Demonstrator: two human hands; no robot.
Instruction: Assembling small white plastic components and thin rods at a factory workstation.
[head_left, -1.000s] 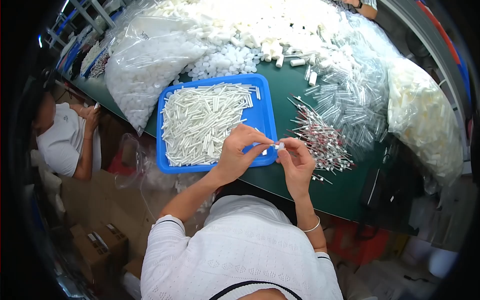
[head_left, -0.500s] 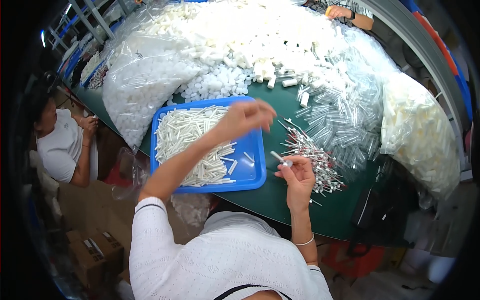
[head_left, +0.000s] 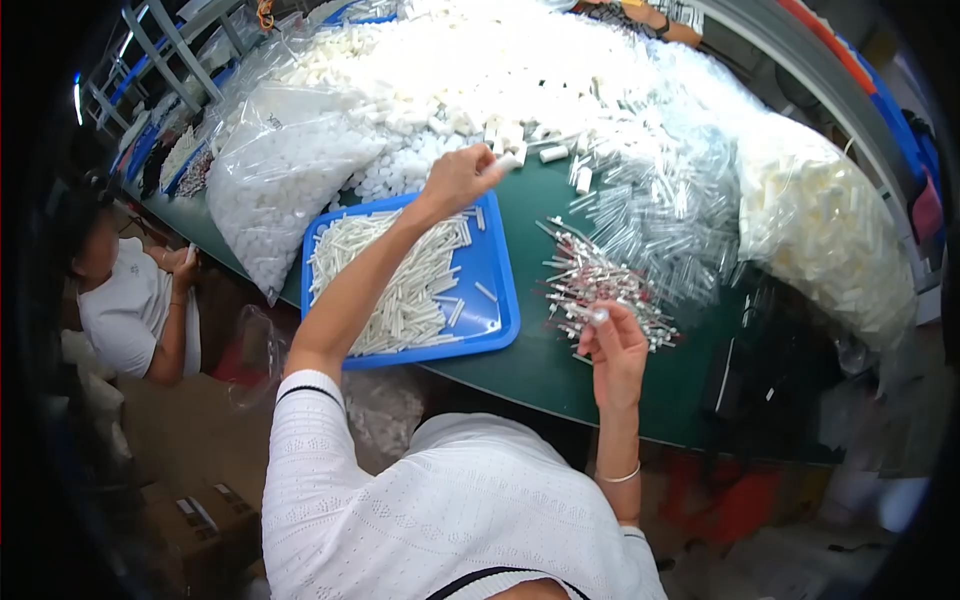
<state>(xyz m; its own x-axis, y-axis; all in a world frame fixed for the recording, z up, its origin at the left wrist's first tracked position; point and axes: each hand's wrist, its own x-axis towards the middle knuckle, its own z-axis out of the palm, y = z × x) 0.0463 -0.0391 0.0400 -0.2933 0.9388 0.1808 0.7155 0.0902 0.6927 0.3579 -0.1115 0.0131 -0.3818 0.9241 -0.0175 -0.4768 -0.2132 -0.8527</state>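
My left hand (head_left: 460,182) reaches over the far edge of the blue tray (head_left: 506,300), its fingertips pinched on a short white cylinder (head_left: 508,161). In the tray lies a heap of thin white sticks (head_left: 385,285), a few of them loose on its right side. My right hand (head_left: 618,348) is closed on a small, pale piece with a rounded white end (head_left: 599,316); its exact kind is too small to make out. Just beyond those fingers spreads a pile of thin white and reddish stems with silvery bits (head_left: 585,268).
Clear tubes (head_left: 665,225) lie beyond the stems. White cylinders (head_left: 450,60) heap up at the back. A bag of white caps (head_left: 285,170) stands at left, a bag of cream cylinders (head_left: 815,220) at right. Another person (head_left: 140,305) sits left; someone's arm (head_left: 672,30) shows at the far side.
My left hand has moved away from me toward the white cylinders and now pinches one. My right hand has shifted slightly right, still gripping its small piece. The whole view has shifted a little.
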